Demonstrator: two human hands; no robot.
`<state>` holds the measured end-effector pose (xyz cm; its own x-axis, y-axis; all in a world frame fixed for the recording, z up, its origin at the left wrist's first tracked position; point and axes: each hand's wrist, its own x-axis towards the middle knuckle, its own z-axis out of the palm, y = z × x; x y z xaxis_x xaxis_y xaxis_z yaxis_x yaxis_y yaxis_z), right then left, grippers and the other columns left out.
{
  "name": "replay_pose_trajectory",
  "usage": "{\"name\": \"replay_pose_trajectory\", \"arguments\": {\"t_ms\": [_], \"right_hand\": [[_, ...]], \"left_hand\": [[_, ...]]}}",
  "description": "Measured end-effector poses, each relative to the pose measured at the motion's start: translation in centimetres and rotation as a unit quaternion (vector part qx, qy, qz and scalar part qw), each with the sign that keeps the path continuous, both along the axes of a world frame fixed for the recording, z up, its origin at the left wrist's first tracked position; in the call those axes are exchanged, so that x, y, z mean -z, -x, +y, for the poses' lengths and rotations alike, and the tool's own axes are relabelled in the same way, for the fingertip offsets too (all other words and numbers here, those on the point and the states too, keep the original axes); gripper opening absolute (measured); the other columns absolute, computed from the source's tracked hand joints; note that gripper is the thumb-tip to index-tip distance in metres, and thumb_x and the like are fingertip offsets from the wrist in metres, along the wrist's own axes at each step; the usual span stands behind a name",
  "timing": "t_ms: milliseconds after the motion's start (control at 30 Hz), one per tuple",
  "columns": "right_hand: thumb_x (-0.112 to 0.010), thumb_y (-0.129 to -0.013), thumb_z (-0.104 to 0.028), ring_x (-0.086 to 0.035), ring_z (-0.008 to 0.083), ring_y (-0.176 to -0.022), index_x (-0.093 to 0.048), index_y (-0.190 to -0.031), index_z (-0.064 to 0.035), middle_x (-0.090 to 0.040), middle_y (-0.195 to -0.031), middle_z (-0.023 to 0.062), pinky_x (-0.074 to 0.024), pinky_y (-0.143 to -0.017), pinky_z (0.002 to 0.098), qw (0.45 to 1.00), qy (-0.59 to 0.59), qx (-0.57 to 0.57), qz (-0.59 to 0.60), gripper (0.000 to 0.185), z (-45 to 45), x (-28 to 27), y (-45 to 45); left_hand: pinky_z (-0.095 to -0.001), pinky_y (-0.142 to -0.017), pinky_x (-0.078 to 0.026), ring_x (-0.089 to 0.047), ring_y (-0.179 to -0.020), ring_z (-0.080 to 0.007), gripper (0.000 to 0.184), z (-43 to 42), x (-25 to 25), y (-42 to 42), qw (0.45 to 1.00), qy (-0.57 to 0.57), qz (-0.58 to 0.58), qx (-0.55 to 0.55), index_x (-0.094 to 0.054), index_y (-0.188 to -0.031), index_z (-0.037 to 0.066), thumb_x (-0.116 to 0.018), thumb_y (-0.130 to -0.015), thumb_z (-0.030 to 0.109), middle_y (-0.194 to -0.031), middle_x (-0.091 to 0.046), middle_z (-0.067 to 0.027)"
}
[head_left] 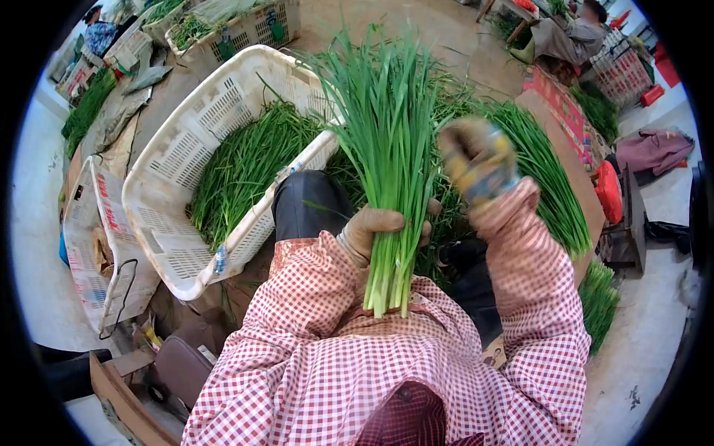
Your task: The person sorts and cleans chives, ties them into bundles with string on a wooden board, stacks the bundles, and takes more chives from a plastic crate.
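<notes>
My left hand [373, 232], in a tan work glove, is wrapped around the lower stems of a bunch of garlic chives [387, 156]. The bunch stands upright before my chest, pale stem ends down and green leaves fanned out at the top. To the right of the leaves is my right hand [476, 157], raised and apart from the bunch, in a tan glove with a patterned cuff. Its fingers look curled but are smeared by motion, so whether they hold anything is unclear. Beyond it lies a pile of chives [539, 175].
A white plastic crate [175, 141], tilted, holds loose greens [249, 167] on my left. Another white crate [100, 245] stands farther left. A low stool [625, 230] is at the right. Co-workers [573, 37] sit in the background among crates and greens.
</notes>
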<state>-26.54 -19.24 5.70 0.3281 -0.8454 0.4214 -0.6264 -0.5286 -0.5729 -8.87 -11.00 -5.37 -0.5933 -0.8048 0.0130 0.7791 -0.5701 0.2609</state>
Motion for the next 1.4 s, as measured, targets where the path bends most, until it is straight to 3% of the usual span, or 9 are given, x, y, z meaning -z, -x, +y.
{"name": "replay_pose_trajectory", "arguments": {"t_ms": [100,233,267,500,733,900,967,1100,1400], "right_hand": [[-0.067,-0.09,-0.029,-0.067,0.0233,-0.087,-0.062,-0.098,-0.0059,-0.067,-0.087,0.012,-0.0544,-0.073,0.0357,0.99,-0.072,0.059,-0.103,0.024,-0.1,-2.8,2.9],[-0.067,-0.088,-0.044,-0.064,0.033,-0.103,-0.054,-0.122,0.0012,-0.064,-0.108,0.0224,-0.0516,-0.088,0.0416,0.958,-0.234,-0.036,0.162,0.058,4.8,-2.4,1.9],[-0.068,-0.089,-0.029,-0.064,0.0298,-0.098,-0.056,-0.119,-0.0005,-0.064,-0.103,0.017,-0.0508,-0.087,0.039,0.946,-0.293,-0.057,0.124,0.043,7.4,-3.6,0.3],[-0.062,-0.096,-0.028,-0.066,0.0231,-0.086,-0.059,-0.113,0.0008,-0.066,-0.096,0.0137,-0.0524,-0.075,0.0351,0.959,-0.28,-0.042,0.031,0.034,9.5,0.9,-0.5],[-0.058,-0.097,-0.032,-0.061,0.0098,-0.078,-0.066,-0.103,-0.002,-0.067,-0.091,0.0023,-0.0493,-0.066,0.0253,0.703,-0.624,-0.132,-0.316,0.032,9.7,4.2,0.8],[-0.057,-0.098,-0.032,-0.061,0.0104,-0.077,-0.065,-0.103,-0.0033,-0.066,-0.088,0.0028,-0.05,-0.066,0.0264,0.712,-0.64,-0.084,-0.276,0.03,9.5,3.0,1.4],[-0.056,-0.099,-0.03,-0.06,0.0108,-0.077,-0.063,-0.107,-0.0017,-0.064,-0.089,0.0034,-0.0504,-0.067,0.0267,0.866,-0.469,-0.025,-0.172,0.03,9.3,1.6,1.5],[-0.066,-0.092,-0.022,-0.065,0.0156,-0.08,-0.062,-0.114,0.0001,-0.066,-0.093,0.0092,-0.0533,-0.071,0.0287,0.957,-0.264,-0.032,-0.117,0.031,10.4,1.4,1.0],[-0.067,-0.091,-0.016,-0.067,0.0185,-0.086,-0.066,-0.111,-0.0008,-0.069,-0.094,0.0094,-0.0543,-0.076,0.0306,0.912,-0.357,-0.045,-0.196,0.025,9.3,3.9,0.1]], "left_hand": [[-0.0384,-0.077,-0.059,-0.069,-0.085,-0.0243,0.058,0.0,-2.2,-0.2,0.998,-0.018,-0.01,-0.052,-0.055,-0.125,-0.003,-0.075,-0.074,0.015,-0.104,-0.067,-0.0154],[-0.036,-0.08,-0.058,-0.068,-0.087,-0.0224,0.061,-1.7,-2.5,-0.5,0.992,0.035,-0.064,-0.107,-0.055,-0.125,-0.004,-0.077,-0.073,0.018,-0.102,-0.067,-0.013],[-0.0359,-0.081,-0.058,-0.068,-0.089,-0.0223,0.061,-1.8,-2.8,-0.3,0.988,0.023,-0.081,-0.132,-0.055,-0.125,-0.004,-0.077,-0.073,0.018,-0.103,-0.067,-0.0128],[-0.0461,-0.098,-0.052,-0.058,-0.117,-0.0311,0.072,-2.3,-1.2,-0.5,0.994,0.037,0.006,-0.098,-0.044,-0.137,-0.002,-0.075,-0.075,0.018,-0.127,-0.057,-0.0194],[-0.0558,-0.11,-0.039,-0.054,-0.122,-0.0342,0.073,-0.3,-1.6,1.5,0.975,0.028,0.203,-0.083,-0.04,-0.14,-0.001,-0.069,-0.076,0.02,-0.137,-0.049,-0.0262],[-0.0557,-0.11,-0.039,-0.062,-0.114,-0.0322,0.069,-0.9,0.2,0.3,0.973,-0.014,0.225,-0.041,-0.038,-0.141,-0.003,-0.066,-0.079,0.011,-0.133,-0.054,-0.0253],[-0.0546,-0.108,-0.043,-0.061,-0.115,-0.0324,0.069,-1.3,0.2,0.0,0.98,0.008,0.194,-0.04,-0.039,-0.14,-0.005,-0.067,-0.078,0.008,-0.133,-0.054,-0.0246],[-0.0539,-0.095,-0.055,-0.059,-0.118,-0.0337,0.066,-1.5,-0.2,-0.3,0.979,-0.003,0.2,-0.036,-0.04,-0.138,-0.007,-0.065,-0.077,0.002,-0.134,-0.052,-0.0254],[-0.053,-0.093,-0.056,-0.061,-0.116,-0.0302,0.055,-1.5,0.5,-0.3,0.981,-0.033,0.168,-0.096,-0.047,-0.133,-0.006,-0.064,-0.082,0.006,-0.122,-0.062,-0.0199]]}}
